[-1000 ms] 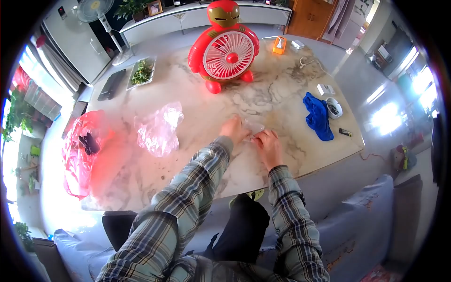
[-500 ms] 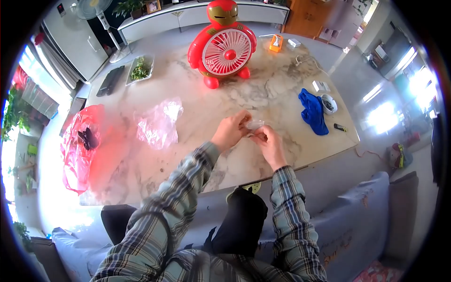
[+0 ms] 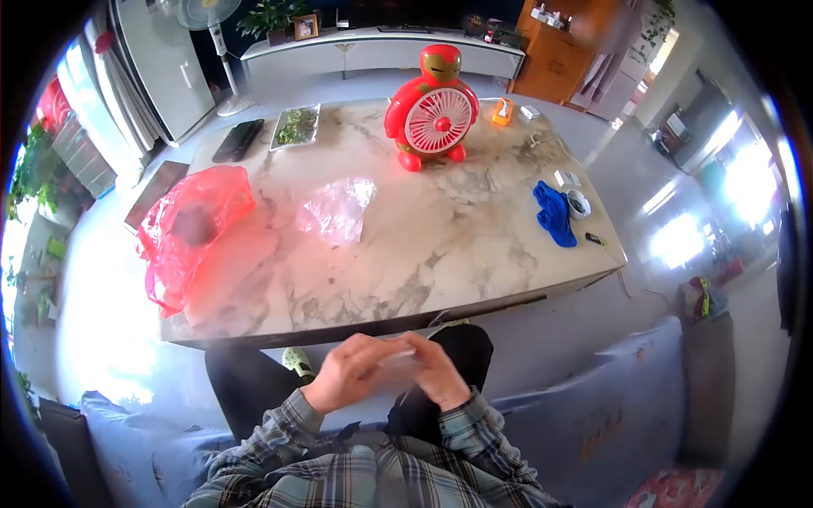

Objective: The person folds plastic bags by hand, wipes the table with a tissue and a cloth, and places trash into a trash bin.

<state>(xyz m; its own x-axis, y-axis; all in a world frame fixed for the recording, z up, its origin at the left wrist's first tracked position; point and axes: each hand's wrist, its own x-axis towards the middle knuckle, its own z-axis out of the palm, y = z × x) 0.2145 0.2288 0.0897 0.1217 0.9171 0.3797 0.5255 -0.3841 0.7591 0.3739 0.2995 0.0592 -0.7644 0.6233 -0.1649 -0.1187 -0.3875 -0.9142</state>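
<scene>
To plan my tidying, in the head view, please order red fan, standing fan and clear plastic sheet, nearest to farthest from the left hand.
1. Clear plastic sheet: left half of the table.
2. Red fan: table's far side.
3. Standing fan: beyond the table, left.

Living room of a home, with cloth-covered sofa (image 3: 593,402) at four o'clock, marble-patterned coffee table (image 3: 423,220) at dial centre, long white cabinet (image 3: 381,56) at twelve, potted plant (image 3: 271,19) and framed photo (image 3: 306,27) at eleven, curtain (image 3: 125,78) at ten, wooden cupboard (image 3: 550,68) at one
</scene>
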